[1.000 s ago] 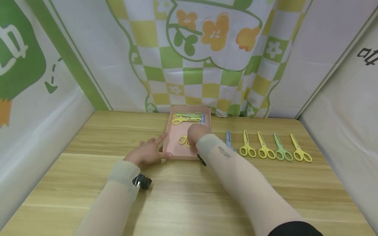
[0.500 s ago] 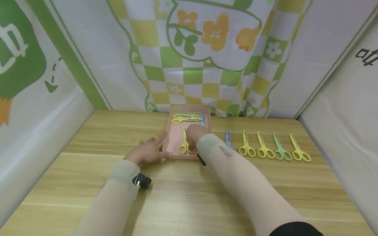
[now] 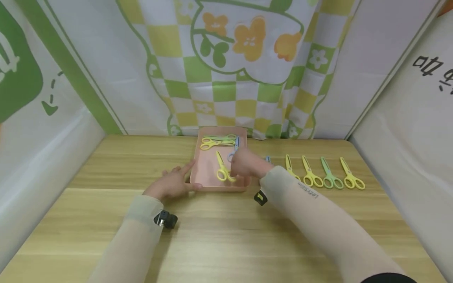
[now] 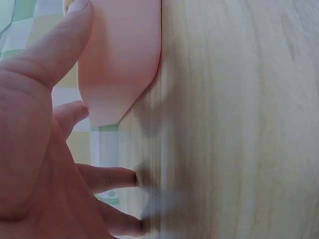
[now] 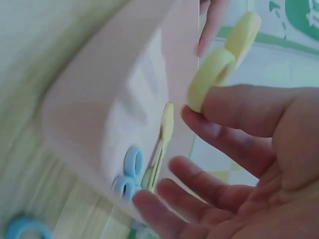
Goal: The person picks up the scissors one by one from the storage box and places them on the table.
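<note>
At the left, the left hand (image 3: 173,184) has its fingers spread wide: thumb on the near left corner of the pink tray (image 3: 204,168), forefinger against its left wall, other fingertips down on the worktop (image 3: 212,236).

Along the tray's far end, the far yellow scissors (image 3: 216,144) lie left to right, handles left, with the green tray scissors (image 3: 220,138) close beyond, set the opposite way, handles right. Nearer, inside the tray, are the held yellow scissors (image 3: 222,168); their long axis runs far to near, the tip pointing far and slightly left, the handle loops near and slightly right. Most of their length lies left of and beyond the grip of the right hand (image 3: 248,162), whose thumb and forefinger pinch the right loop, the other fingers loosely bent. The blue tray scissors (image 3: 236,144) stand by the right wall, tip far.

On the worktop to the right runs a row, tips far: blue row scissors (image 3: 267,158), mostly hidden by the right arm; first yellow row scissors (image 3: 288,163), partly hidden; second yellow row scissors (image 3: 308,169); green row scissors (image 3: 328,171); last yellow row scissors (image 3: 348,171).
</note>
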Action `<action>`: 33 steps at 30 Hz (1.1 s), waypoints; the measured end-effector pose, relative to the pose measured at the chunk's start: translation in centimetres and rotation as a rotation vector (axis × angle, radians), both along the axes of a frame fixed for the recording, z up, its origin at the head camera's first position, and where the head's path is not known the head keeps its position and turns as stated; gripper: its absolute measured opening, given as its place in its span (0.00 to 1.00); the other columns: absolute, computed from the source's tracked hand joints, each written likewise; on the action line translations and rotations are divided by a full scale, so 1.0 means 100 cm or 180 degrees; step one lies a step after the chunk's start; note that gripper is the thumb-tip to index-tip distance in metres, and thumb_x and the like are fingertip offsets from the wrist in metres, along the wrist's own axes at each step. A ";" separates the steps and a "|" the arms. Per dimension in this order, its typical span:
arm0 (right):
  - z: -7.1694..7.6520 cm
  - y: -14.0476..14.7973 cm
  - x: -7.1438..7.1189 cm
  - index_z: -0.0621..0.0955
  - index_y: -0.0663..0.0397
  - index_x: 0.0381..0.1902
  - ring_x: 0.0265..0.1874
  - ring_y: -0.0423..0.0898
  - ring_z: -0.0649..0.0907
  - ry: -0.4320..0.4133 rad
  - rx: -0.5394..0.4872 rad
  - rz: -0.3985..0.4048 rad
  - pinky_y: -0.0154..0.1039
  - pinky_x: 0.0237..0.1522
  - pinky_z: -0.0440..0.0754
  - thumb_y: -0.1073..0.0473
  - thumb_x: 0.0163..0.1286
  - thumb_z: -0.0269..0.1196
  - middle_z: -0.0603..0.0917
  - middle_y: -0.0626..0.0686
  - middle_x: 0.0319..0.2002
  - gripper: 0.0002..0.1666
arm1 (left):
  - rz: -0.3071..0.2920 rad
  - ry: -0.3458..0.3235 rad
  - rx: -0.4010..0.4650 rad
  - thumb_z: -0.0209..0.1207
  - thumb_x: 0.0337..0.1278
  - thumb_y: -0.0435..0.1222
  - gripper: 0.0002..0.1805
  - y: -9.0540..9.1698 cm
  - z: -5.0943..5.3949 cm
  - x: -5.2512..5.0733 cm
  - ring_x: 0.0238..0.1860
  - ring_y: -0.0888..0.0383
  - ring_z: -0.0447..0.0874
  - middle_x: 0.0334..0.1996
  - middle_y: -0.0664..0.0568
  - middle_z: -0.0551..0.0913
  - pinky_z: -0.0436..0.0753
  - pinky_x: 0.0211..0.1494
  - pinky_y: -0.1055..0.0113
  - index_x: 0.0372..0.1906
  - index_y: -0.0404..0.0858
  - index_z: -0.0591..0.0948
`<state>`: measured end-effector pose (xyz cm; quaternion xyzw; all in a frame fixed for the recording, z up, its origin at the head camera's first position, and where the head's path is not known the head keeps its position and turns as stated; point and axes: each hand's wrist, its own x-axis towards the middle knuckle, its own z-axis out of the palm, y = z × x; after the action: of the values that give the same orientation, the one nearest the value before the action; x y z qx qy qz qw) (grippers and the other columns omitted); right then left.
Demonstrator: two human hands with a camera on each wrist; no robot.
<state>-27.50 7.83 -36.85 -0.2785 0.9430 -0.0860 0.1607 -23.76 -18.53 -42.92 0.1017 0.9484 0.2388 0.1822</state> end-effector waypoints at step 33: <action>-0.043 0.089 0.149 0.70 0.49 0.07 0.37 0.54 0.80 0.0651 -0.0031 -0.0334 0.53 0.46 0.79 0.67 0.40 0.63 0.83 0.54 0.36 0.15 | 0.0033 -0.0112 0.0039 0.58 0.54 0.69 0.58 0.000 0.007 0.006 0.65 0.12 0.35 0.74 0.24 0.45 0.43 0.60 0.19 0.81 0.55 0.41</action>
<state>-12.65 16.69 -41.14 -0.2368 0.9673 -0.0700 0.0575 -23.15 -18.52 -42.18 0.0938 0.9441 0.2473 0.1970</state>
